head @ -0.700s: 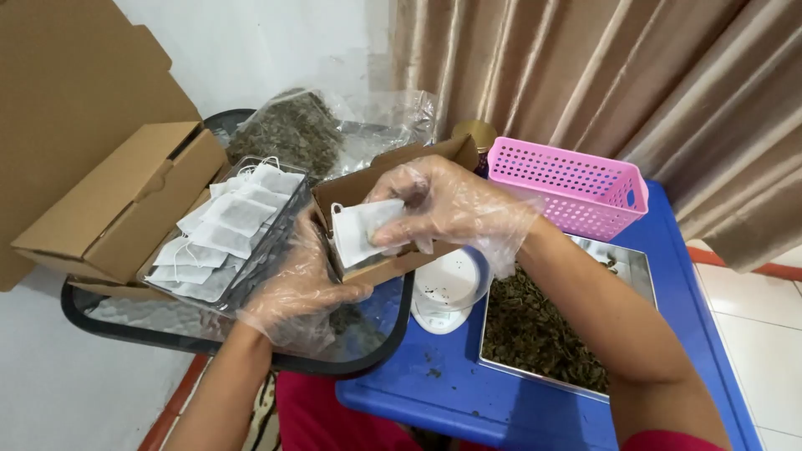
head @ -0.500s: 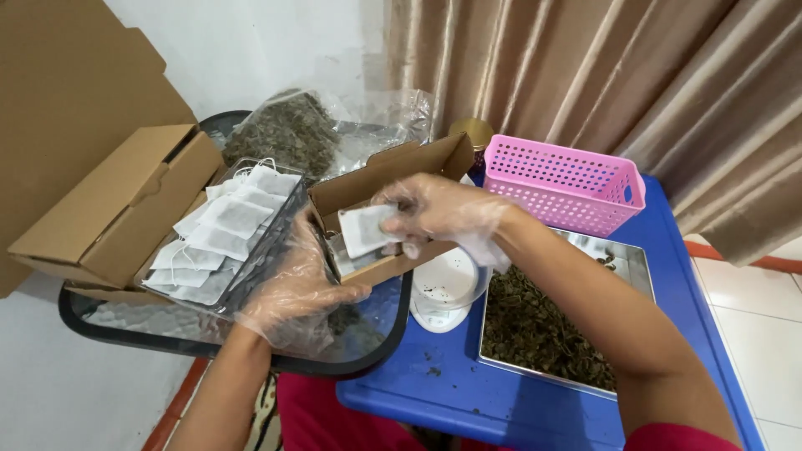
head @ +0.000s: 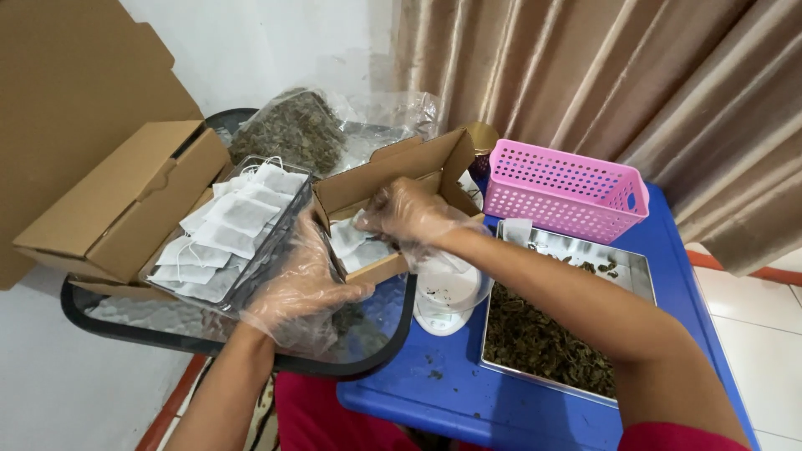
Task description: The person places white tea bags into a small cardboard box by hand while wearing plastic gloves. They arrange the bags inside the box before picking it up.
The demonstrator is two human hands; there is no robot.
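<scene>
The right hand point(head: 405, 213) in a thin clear glove reaches into the small open cardboard box point(head: 393, 179), its fingers pinched on a white tea bag point(head: 347, 238) inside. The left hand point(head: 301, 288), gloved too, holds the box's front edge. A pink basket point(head: 560, 188) sits nearby on the blue tabletop point(head: 451, 392).
</scene>
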